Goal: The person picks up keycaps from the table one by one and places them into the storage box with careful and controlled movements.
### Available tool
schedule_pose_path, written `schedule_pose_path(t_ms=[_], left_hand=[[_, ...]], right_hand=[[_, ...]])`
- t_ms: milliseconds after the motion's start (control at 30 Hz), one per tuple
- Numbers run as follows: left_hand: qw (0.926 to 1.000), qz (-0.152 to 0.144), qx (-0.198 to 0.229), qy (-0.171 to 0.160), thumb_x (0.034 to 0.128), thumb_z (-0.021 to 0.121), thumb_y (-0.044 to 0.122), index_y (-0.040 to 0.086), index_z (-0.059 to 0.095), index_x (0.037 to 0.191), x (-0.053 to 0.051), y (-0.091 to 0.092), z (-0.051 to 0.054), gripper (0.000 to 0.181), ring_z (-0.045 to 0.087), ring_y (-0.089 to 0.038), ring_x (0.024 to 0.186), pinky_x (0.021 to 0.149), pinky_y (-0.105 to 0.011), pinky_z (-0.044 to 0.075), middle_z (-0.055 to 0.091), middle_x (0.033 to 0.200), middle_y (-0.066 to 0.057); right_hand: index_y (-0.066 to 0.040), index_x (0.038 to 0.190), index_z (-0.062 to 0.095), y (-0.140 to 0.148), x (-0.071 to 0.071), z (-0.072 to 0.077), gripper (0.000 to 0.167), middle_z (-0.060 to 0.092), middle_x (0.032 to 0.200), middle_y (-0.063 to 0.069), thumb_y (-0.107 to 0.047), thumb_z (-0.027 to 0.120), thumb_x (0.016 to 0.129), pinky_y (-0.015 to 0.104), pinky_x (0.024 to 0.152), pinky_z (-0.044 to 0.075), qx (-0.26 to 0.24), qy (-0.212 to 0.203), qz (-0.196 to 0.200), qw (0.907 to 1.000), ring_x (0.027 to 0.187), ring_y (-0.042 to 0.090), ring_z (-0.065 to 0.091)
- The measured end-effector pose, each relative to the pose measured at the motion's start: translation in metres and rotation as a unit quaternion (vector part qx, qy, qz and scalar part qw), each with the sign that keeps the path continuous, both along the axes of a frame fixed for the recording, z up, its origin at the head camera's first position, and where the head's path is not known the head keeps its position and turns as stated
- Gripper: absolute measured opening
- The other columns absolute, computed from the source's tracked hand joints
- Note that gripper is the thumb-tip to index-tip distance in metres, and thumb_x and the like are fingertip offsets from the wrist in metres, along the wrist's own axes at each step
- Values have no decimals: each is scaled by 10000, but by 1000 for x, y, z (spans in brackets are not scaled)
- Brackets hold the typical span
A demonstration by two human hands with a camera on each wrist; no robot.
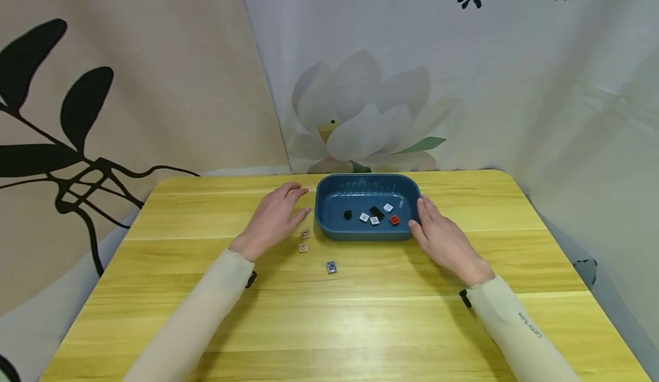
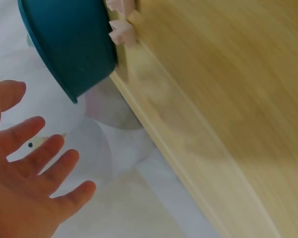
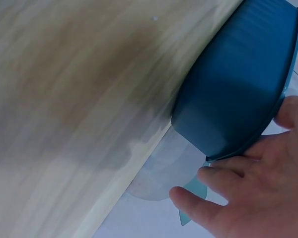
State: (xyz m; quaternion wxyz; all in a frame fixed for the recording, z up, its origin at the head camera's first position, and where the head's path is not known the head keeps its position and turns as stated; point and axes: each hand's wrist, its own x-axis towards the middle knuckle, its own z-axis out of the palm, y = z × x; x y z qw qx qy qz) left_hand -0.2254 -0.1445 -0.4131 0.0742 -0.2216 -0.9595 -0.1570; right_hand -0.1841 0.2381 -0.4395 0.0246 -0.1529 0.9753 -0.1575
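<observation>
A blue rectangular tray stands near the table's back edge with several small square pieces in it: white pieces, black pieces and a red piece. My right hand touches the tray's right end, fingers extended along its side and thumb near the front corner. Left of the tray my left hand hovers apart from it, fingers spread and holding nothing. Two small pinkish pieces lie on the table beside this hand; they show as notched blocks in the left wrist view. Nearer lies a grey-blue piece.
The yellow wooden table reaches back to a hanging cloth printed with leaves and a flower. Cloth also hangs along the right side. Both forearms, in light sleeves, come in from the front edge.
</observation>
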Motion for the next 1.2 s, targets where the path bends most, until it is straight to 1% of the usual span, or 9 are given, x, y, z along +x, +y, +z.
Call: schedule_pose_path(t_ms=[167, 267, 400, 533, 667, 767, 833, 1000, 1200], left_hand=[[10000, -26, -73, -23, 1034, 640, 341, 27, 602, 1418, 6, -10, -2, 498, 555, -387, 1306, 1096, -555, 429, 548, 1453, -200], [9999, -67, -130, -54, 1030, 644, 353, 22, 609, 1410, 10, -14, -4, 506, 563, -402, 1299, 1084, -574, 435, 548, 1458, -209], [9994, -73, -247, -212, 1026, 645, 411, 25, 610, 1413, 13, -14, -10, 547, 545, -410, 1325, 1086, -593, 429, 538, 1479, -214], [9981, -42, -455, -416, 1015, 650, 459, 31, 625, 1405, 14, -11, -15, 579, 551, -408, 1320, 1070, -602, 441, 547, 1471, -209], [9961, -39, -642, -599, 996, 689, 437, 34, 663, 1359, 14, -6, -20, 543, 619, -385, 1217, 996, -560, 510, 601, 1392, -198], [9952, -63, -650, -725, 975, 728, 400, 30, 700, 1301, 14, -2, -22, 495, 664, -341, 1106, 907, -503, 564, 646, 1293, -181], [9949, -94, -607, -805, 961, 748, 390, 30, 719, 1267, 14, 1, -24, 473, 671, -310, 1061, 866, -475, 579, 666, 1237, -161], [9932, -121, -513, -1040, 934, 779, 400, 51, 755, 1196, 12, 8, -28, 437, 661, -251, 989, 809, -440, 584, 684, 1141, -107], [9924, -119, -421, -1152, 918, 801, 383, 57, 775, 1126, 11, 14, -29, 387, 639, -223, 928, 792, -413, 568, 688, 1082, -81]], right_hand=[[125, 1587, 195, 0, 0, 1, 700, 143, 1682, 288, -386, 349, 1135, 604, 1176, 295, 9, 19, 8, 10000, 1543, 446, 189], [130, 1584, 202, 0, 0, 1, 700, 149, 1677, 296, -388, 345, 1136, 612, 1171, 298, -5, 31, 32, 10000, 1538, 454, 199], [130, 1584, 200, 1, 1, 0, 709, 144, 1679, 295, -406, 328, 1137, 613, 1172, 294, 2, 27, 30, 10000, 1541, 450, 193], [127, 1587, 196, 1, 1, 0, 710, 138, 1681, 293, -408, 323, 1138, 612, 1174, 290, 2, 25, 30, 10000, 1543, 446, 188], [125, 1588, 193, 1, 1, 0, 710, 138, 1680, 294, -410, 319, 1138, 613, 1170, 298, 3, 35, 33, 10000, 1542, 446, 192], [124, 1588, 194, 0, 1, 0, 708, 136, 1682, 291, -405, 327, 1138, 611, 1171, 297, 6, 23, 28, 10000, 1543, 444, 190], [124, 1588, 196, 1, 0, 0, 700, 139, 1682, 289, -392, 341, 1137, 609, 1172, 297, 0, 28, 21, 10000, 1544, 441, 189], [125, 1586, 204, 1, 0, -1, 697, 147, 1682, 286, -383, 357, 1133, 606, 1170, 303, -10, 64, 13, 10000, 1545, 436, 194], [125, 1586, 207, 1, 0, 0, 696, 146, 1682, 287, -379, 365, 1132, 617, 1167, 301, -37, 60, 12, 10000, 1545, 439, 191]])
